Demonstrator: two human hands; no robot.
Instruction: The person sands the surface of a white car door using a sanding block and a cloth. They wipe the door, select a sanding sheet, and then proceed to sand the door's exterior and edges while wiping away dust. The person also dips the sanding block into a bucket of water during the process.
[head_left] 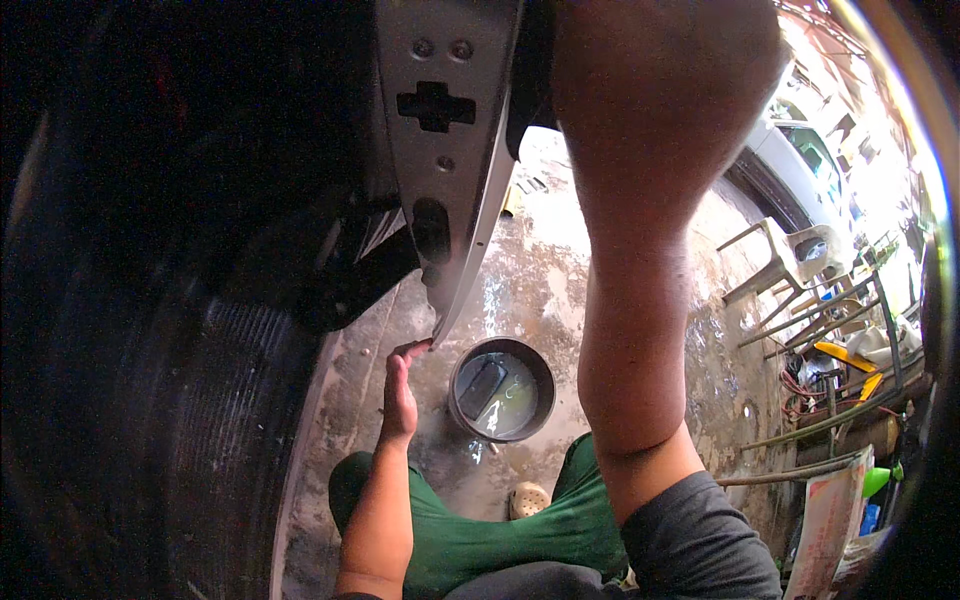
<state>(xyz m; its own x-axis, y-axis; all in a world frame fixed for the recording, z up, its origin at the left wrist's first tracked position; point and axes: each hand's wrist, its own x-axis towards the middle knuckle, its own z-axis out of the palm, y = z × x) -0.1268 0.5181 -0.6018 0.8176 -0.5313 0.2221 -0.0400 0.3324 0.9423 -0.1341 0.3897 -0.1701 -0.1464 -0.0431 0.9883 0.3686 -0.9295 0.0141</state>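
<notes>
An open vehicle door (455, 190) shows its edge in front of me, with a dark cross-shaped latch opening (436, 106) and bolts. My left hand (400, 395) is at the door's lower corner, fingers stretched out and the tips touching it. Nothing shows in that palm. Raised close to the camera, my right hand (670, 90) fills the upper middle beside the door; its fingers cannot be made out, and whatever it touches is hidden. Below, between my knees and the door, a dark round bucket (458, 415) holds cloudy water and a dark rectangular object (484, 388).
The dark vehicle interior (150, 300) takes up the left. Wet concrete floor (540, 270) runs beneath the bucket. At right stand a pale plastic chair (770, 260), metal bars, hoses and yellow parts (845, 355). A light-coloured vehicle (790, 165) is parked farther back.
</notes>
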